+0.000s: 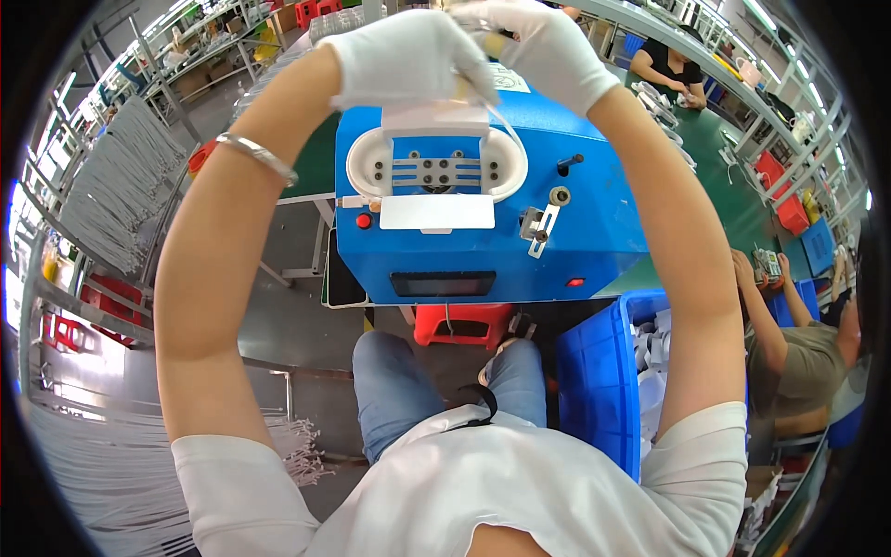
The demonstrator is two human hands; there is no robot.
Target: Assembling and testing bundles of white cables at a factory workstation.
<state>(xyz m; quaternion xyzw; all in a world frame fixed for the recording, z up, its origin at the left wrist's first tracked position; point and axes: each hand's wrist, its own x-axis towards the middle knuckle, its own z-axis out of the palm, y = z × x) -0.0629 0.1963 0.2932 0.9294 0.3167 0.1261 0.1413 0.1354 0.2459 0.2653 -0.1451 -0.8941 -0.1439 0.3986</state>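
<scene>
Both my hands wear white gloves and are raised at the top edge, over the far side of a blue machine (418,255). A white cable (510,130) loops round the machine's slotted metal winding head (436,173) and runs up to the fingertips of my left hand (404,63), which are closed on it. My right hand (552,51) is close beside, fingers bent in toward the left hand; what they pinch is blurred and partly hidden. In front of the winding head sits a white plate (436,212).
A blue bin (594,371) with white pieces stands by my right leg. White cables hang on racks (121,176) at the left. A red stool (461,325) is under the machine. Co-workers sit along the green bench (710,167) at the right.
</scene>
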